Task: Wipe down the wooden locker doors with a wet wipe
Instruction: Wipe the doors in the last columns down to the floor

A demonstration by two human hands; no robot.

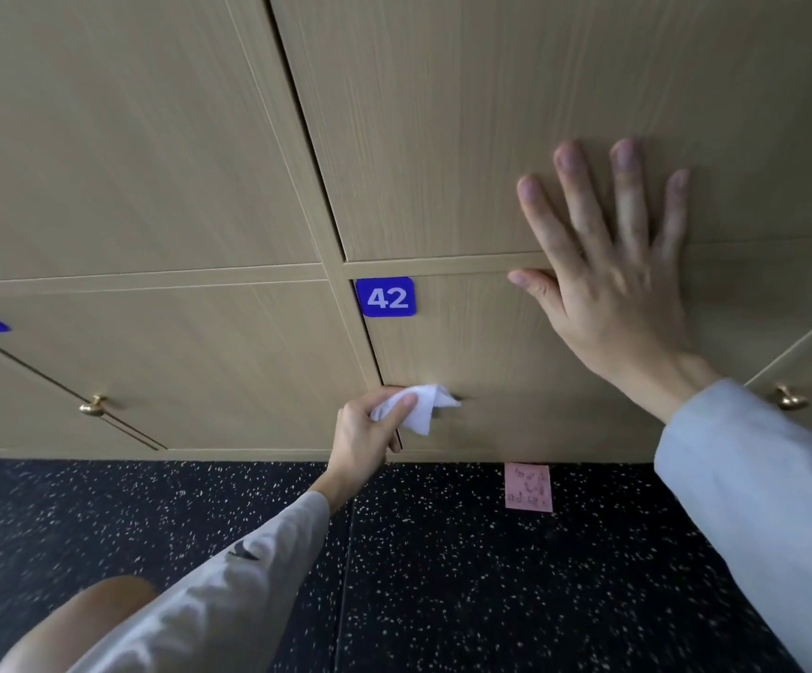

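White wipe [422, 406] in left hand [367, 432]; two brass knobs [95, 405].

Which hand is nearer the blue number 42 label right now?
Left. The left hand, holding the white wet wipe, sits just below the blue number 42 label on that door. The right hand presses flat farther off to the label's right.
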